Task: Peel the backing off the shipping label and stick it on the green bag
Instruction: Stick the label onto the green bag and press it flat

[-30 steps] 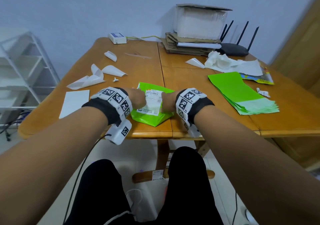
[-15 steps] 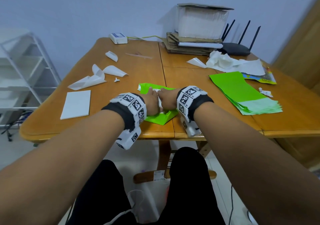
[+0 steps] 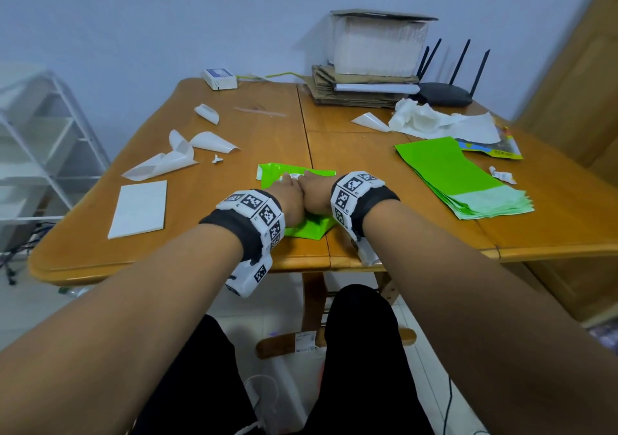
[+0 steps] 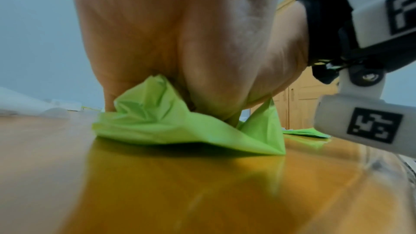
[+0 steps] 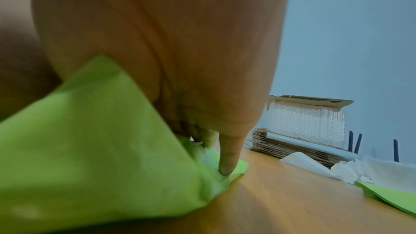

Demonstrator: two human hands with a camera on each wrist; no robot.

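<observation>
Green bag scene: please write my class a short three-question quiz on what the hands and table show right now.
1. True or false: both hands press on the green bag.
2. Where does the stack of green bags lie? A) right of the hands B) left of the hands C) on the floor
3. Fill in: the flat white pad lies on the ____.

Key:
1. True: the left hand and the right hand lie side by side on it.
2. A
3. table
</observation>
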